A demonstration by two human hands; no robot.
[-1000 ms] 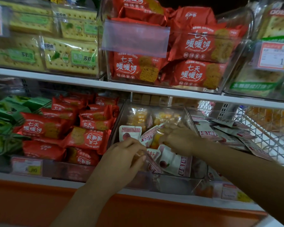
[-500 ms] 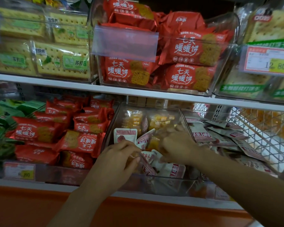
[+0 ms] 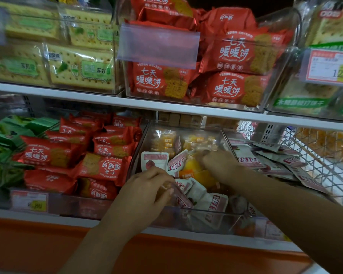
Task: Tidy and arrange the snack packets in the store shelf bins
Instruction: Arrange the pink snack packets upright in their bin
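Observation:
A clear plastic bin [image 3: 145, 139] on the lower shelf holds several white-and-pink snack packets [image 3: 210, 202] in front and clear packets of yellow snacks [image 3: 166, 141] behind. My left hand [image 3: 147, 192] is at the bin's front, fingers pinched on a white-and-pink packet [image 3: 183, 200]. My right hand [image 3: 218, 163] reaches into the middle of the bin, fingers curled on a clear yellow-snack packet [image 3: 192, 165]. One white-and-pink packet [image 3: 154, 160] stands upright against the bin's left wall.
Red biscuit packets [image 3: 105, 167] fill the bin to the left; green packets [image 3: 4, 139] lie further left. More white-and-pink packets [image 3: 273, 161] lie in the wire basket [image 3: 329, 175] on the right. The upper shelf [image 3: 186, 109] carries bins of red packets [image 3: 232, 52] and yellow crackers [image 3: 79, 68].
Both hands have stayed in the middle bin, shifting slightly among the packets. The camera has drifted a little; the shelf sits somewhat lower and more to the left in view.

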